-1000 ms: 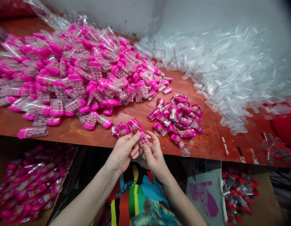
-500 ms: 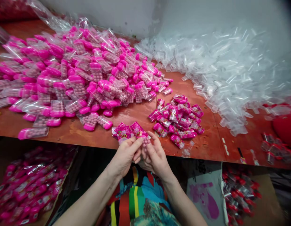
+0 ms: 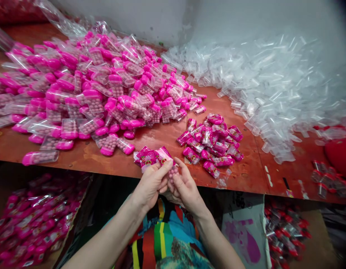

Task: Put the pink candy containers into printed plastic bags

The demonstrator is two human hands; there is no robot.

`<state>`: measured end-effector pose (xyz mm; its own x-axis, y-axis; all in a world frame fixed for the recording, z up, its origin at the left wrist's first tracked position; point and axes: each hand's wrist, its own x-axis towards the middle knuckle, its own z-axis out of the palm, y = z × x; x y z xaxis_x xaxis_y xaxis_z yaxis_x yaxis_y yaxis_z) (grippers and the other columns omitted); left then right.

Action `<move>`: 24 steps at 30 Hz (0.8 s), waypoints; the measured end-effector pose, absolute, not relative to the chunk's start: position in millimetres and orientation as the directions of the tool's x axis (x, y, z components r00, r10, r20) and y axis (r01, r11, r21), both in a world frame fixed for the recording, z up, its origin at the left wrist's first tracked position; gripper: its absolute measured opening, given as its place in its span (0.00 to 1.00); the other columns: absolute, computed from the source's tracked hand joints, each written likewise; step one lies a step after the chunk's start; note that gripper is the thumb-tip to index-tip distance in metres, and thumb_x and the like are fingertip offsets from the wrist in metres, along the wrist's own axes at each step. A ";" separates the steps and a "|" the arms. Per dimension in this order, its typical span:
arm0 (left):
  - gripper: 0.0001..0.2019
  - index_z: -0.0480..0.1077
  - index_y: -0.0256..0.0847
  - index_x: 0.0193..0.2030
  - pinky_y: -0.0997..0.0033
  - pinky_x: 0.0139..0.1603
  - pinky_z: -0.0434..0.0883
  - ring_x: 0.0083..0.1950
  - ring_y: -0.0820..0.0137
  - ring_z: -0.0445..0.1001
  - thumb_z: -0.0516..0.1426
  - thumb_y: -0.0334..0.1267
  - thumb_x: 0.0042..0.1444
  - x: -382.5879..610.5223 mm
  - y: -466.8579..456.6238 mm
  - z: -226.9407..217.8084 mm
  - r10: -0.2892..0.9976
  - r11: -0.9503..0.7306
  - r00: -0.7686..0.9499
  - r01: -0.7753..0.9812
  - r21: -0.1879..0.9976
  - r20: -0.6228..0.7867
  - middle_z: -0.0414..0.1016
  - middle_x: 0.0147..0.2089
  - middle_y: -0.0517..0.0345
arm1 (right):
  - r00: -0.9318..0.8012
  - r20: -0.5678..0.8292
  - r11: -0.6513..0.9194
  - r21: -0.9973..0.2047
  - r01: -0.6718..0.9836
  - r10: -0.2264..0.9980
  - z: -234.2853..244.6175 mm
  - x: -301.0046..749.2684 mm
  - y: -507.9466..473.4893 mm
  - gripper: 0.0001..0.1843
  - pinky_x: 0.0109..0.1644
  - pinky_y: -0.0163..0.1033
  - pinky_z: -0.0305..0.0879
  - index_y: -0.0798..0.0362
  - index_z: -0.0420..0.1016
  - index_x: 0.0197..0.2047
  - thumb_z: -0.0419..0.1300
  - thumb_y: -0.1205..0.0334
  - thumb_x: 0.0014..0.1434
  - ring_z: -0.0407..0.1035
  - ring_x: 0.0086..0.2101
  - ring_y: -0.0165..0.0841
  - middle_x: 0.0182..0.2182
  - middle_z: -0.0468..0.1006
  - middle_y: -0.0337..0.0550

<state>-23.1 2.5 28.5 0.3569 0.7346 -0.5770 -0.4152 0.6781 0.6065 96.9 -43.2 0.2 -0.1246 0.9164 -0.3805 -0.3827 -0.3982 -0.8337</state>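
Observation:
My left hand (image 3: 152,185) and my right hand (image 3: 185,186) meet at the front edge of a red-brown table (image 3: 245,168). Together they pinch a small clear candy case (image 3: 173,171) filled with pink balls, with a pink printed label sleeve (image 3: 163,155) partly over its far end. A few more pink label sleeves (image 3: 143,157) are fanned in my left hand's fingers. A big heap of unlabelled pink-capped candy cases (image 3: 91,82) covers the table's left. A small pile of labelled cases (image 3: 210,144) lies just right of my hands.
A large heap of clear plastic cases (image 3: 268,86) fills the back right. Red-capped cases (image 3: 326,175) lie at the far right edge. Below the table sit a box of pink labelled cases (image 3: 30,220) on the left and red ones (image 3: 284,228) on the right.
The label sleeve has slid further down over the candy case between my fingers. Both hands stay in the same place at the table edge.

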 end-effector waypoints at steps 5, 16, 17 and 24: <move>0.16 0.69 0.35 0.30 0.83 0.12 0.47 0.13 0.85 0.47 0.63 0.48 0.53 -22.5 -1.6 21.8 0.732 0.681 0.341 -0.339 0.649 -0.590 0.61 0.16 0.68 | -0.059 -0.262 -0.268 -0.951 -0.155 0.963 -1.3 98.3 -44.8 0.32 0.54 0.40 0.66 0.43 0.51 0.67 0.57 0.55 0.64 0.69 0.47 0.32 0.51 0.70 0.45; 0.13 0.68 0.36 0.33 0.83 0.14 0.51 0.14 0.86 0.49 0.61 0.45 0.55 -24.6 -5.3 25.0 0.717 0.695 0.426 -0.383 0.608 -0.551 0.65 0.20 0.66 | -0.241 -0.366 -0.439 -0.754 -0.489 0.899 -1.7 106.3 -40.5 0.33 0.15 0.25 0.41 0.42 0.47 0.68 0.56 0.50 0.64 0.40 0.13 0.18 0.22 0.65 0.29; 0.13 0.68 0.36 0.33 0.83 0.14 0.51 0.14 0.86 0.47 0.61 0.45 0.56 -25.3 -4.9 24.3 0.713 0.699 0.438 -0.388 0.601 -0.547 0.64 0.20 0.67 | -0.220 -0.369 -0.430 -0.763 -0.483 0.903 -1.9 106.4 -40.1 0.33 0.15 0.25 0.42 0.42 0.48 0.67 0.57 0.50 0.63 0.43 0.13 0.18 0.23 0.66 0.29; 0.17 0.66 0.37 0.27 0.80 0.14 0.51 0.12 0.84 0.45 0.62 0.49 0.54 -21.1 -2.4 19.2 0.758 0.649 0.310 -0.443 0.618 -0.574 0.54 0.11 0.72 | -0.078 -0.360 -0.362 -0.855 -0.372 0.930 -4.2 95.8 -42.3 0.30 0.25 0.29 0.61 0.43 0.55 0.64 0.60 0.53 0.61 0.62 0.23 0.24 0.30 0.70 0.35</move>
